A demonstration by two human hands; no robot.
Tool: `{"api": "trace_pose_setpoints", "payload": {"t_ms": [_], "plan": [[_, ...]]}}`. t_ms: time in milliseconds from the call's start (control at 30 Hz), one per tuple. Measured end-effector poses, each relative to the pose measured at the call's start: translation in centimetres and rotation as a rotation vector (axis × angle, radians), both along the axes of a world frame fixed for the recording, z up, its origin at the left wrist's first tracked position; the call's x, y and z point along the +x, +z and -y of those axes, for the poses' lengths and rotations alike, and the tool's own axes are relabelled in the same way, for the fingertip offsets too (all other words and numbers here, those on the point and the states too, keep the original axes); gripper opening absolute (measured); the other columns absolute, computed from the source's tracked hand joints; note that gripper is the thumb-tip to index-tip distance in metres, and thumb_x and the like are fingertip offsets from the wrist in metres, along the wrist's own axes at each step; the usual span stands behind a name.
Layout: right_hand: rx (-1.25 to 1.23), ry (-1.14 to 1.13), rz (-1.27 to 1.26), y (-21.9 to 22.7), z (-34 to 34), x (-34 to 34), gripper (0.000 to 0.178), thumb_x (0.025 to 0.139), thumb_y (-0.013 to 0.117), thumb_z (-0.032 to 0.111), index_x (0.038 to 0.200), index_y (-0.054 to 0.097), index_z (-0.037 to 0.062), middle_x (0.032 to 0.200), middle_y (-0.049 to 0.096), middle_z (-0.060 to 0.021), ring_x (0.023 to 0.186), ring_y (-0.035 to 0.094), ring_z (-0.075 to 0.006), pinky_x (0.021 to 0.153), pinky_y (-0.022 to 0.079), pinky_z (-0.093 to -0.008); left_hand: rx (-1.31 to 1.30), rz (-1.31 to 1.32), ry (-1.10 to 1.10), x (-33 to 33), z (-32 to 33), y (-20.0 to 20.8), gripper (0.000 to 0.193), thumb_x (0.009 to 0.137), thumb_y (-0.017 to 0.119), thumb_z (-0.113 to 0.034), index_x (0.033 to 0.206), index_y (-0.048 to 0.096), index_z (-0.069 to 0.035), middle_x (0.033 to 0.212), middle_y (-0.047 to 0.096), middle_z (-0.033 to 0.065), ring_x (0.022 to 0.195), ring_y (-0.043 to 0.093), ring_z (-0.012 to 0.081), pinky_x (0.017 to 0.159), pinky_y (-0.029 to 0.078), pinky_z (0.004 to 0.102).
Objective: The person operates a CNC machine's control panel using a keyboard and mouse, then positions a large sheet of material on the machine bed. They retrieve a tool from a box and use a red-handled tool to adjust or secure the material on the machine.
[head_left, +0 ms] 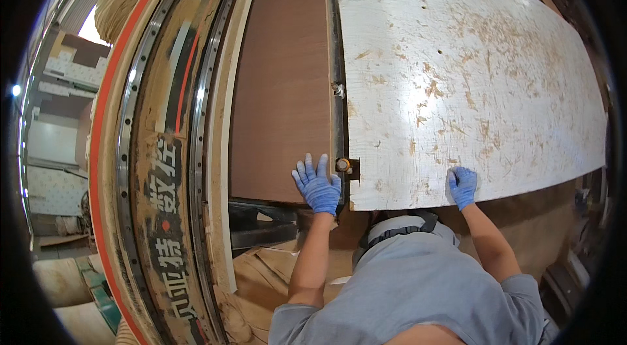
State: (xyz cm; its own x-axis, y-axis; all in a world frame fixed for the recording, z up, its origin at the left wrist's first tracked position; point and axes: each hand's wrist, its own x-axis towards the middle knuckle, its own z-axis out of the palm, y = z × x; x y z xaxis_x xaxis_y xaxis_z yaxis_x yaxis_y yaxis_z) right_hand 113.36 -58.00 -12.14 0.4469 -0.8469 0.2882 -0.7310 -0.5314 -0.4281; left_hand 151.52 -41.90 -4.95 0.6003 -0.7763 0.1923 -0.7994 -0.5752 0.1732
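My left hand [318, 183], in a blue and pale knit glove, lies flat with fingers spread on the near right corner of a brown board [281, 83]. My right hand [463, 187], gloved the same way, is curled into a fist. It rests on the near edge of a large white panel [398, 116] whose surface is scuffed and gouged, with bare wood showing. I see nothing in the fist. Between board and panel runs a dark gap, with a round metal fitting [343, 164] in a notch just right of my left hand.
A long machine beam [153, 103] with metal rails and a red edge stands on the left, dusted with sawdust. A smaller metal fitting [338, 89] sits farther up the gap. Stacked boards [62, 136] are at far left, and a thick ribbed hose [119, 8] hangs at the upper left.
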Motion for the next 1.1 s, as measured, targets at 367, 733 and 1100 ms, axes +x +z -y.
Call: {"api": "trace_pose_setpoints", "payload": {"t_ms": [367, 733, 1100], "plan": [[0.059, -0.023, -0.064, 0.6, 0.1, 0.4, 0.007, 0.077, 0.062, 0.018, 0.082, 0.062, 0.0125, 0.076, 0.061, -0.0093, 0.073, 0.057, -0.0311, 0.071, 0.039, -0.0424, -0.036, -0.018, 0.001, 0.1, -0.2, 0.5, 0.052, 0.073, 0.06, -0.027, 0.125, 0.057, -0.022, 0.141, 0.04, 0.0149, 0.132, 0.031, 0.0392, 0.114, 0.011, 0.0548], [0.003, -0.01, -0.063, -0.3, 0.2, 0.2, 0.009, 0.078, 0.061, 0.02, 0.082, 0.06, 0.0121, 0.07, 0.058, -0.0095, 0.067, 0.055, -0.0309, 0.068, 0.039, -0.0426, -0.033, -0.027, 0.006, 0.2, -0.1, 0.6, 0.052, 0.073, 0.06, -0.026, 0.124, 0.057, -0.023, 0.143, 0.039, 0.0137, 0.133, 0.031, 0.0383, 0.114, 0.011, 0.0545], [0.033, -0.012, -0.059, 0.1, 0.2, 0.2, 0.008, 0.078, 0.061, 0.02, 0.081, 0.06, 0.012, 0.072, 0.059, -0.0107, 0.071, 0.055, -0.0328, 0.07, 0.039, -0.0431, -0.057, -0.021, -0.01, -0.1, -0.3, 0.4, 0.052, 0.074, 0.06, -0.027, 0.126, 0.057, -0.022, 0.143, 0.039, 0.0146, 0.133, 0.03, 0.0387, 0.114, 0.01, 0.0544]]}}
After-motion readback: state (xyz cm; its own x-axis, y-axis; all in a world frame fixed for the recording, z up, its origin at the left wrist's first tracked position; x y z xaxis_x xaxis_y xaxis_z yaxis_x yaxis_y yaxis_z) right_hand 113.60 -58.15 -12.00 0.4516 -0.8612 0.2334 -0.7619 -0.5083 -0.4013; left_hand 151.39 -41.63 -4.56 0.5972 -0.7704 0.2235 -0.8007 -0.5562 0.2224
